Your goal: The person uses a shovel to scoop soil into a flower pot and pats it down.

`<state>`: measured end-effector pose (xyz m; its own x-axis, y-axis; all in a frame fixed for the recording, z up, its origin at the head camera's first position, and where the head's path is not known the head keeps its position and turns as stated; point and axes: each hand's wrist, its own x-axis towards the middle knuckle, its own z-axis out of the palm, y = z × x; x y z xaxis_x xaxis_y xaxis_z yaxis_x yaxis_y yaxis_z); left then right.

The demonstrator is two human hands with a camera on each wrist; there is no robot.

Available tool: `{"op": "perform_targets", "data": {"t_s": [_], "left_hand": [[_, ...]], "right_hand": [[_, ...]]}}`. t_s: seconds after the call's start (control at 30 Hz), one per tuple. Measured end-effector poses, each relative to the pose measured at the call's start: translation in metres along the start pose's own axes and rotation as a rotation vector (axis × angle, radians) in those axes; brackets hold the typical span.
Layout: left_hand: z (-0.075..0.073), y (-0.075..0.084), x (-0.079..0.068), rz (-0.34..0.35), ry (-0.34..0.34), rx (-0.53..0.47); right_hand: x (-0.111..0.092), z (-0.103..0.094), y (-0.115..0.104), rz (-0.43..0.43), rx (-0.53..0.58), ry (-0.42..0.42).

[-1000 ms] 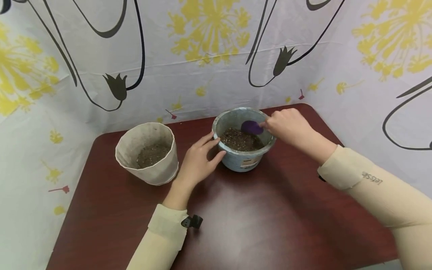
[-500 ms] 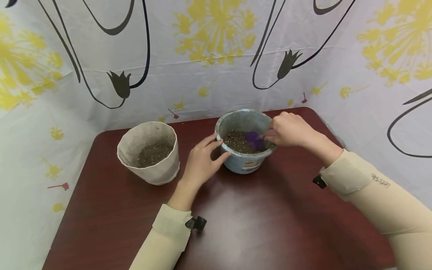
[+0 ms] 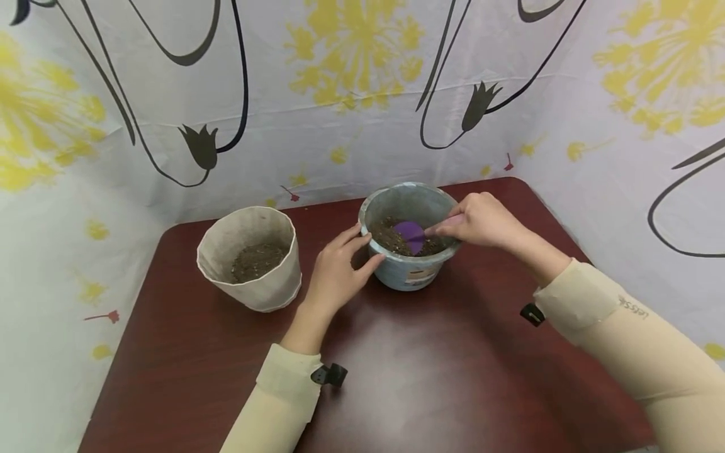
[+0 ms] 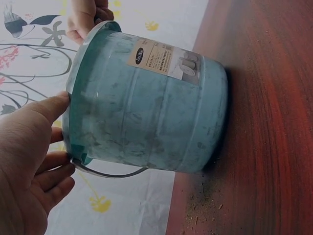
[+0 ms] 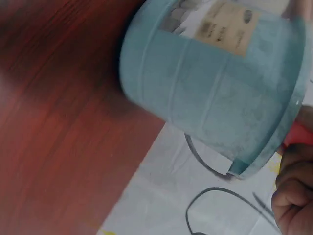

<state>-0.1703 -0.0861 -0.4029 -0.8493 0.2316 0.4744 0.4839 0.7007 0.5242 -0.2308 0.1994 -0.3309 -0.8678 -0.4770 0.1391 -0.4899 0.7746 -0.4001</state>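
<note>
A pale blue bucket (image 3: 406, 272) with dark soil (image 3: 387, 236) in it stands at the back of the table. My right hand (image 3: 481, 219) grips the pink handle (image 3: 447, 223) of a small shovel over the bucket's right rim. Its rounded purple blade (image 3: 409, 234) is partly sunk in the soil. My left hand (image 3: 338, 270) rests its spread fingertips and thumb against the left rim. In the left wrist view, the left thumb (image 4: 56, 105) lies on the rim, with fingers near the wire handle (image 4: 112, 175). The right wrist view shows curled right fingers (image 5: 296, 188) at the red-pink handle.
A white fluted pot (image 3: 266, 290) with some soil at its bottom stands left of the bucket on the dark red table (image 3: 430, 365). Soil crumbs (image 4: 203, 210) lie beside the bucket's base. A patterned cloth (image 3: 317, 151) hangs close behind the table.
The right hand has lowered the shovel from near the bucket's back wall into the soil, and its blade has shifted left. The left hand has stayed at the rim.
</note>
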Motion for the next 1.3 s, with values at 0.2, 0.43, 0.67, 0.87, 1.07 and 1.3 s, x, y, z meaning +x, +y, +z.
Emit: {"op": "perform_targets", "data": {"t_s": [0.2,0.43,0.67,0.87,1.07,1.3], "left_hand": [[0.001,0.002,-0.001,-0.006,-0.016,0.001],[0.001,0.002,-0.001,-0.006,-0.013,0.018],[0.001,0.001,-0.001,-0.001,-0.014,0.008],[0.001,0.000,0.000,0.019,0.000,0.002],[0.002,-0.002,0.000,0.034,0.002,0.003],[0.000,-0.001,-0.001,0.023,-0.015,0.010]], "right_hand": [[-0.002,0.001,0.003,0.057,0.062,-0.050],[-0.001,-0.003,0.011,0.283,0.301,-0.129],[-0.008,-0.010,0.018,0.365,0.477,-0.177],[-0.011,-0.013,0.025,0.349,0.567,-0.182],[-0.019,-0.016,0.035,0.382,0.586,-0.114],[-0.026,-0.016,0.043,0.456,0.658,-0.050]]}}
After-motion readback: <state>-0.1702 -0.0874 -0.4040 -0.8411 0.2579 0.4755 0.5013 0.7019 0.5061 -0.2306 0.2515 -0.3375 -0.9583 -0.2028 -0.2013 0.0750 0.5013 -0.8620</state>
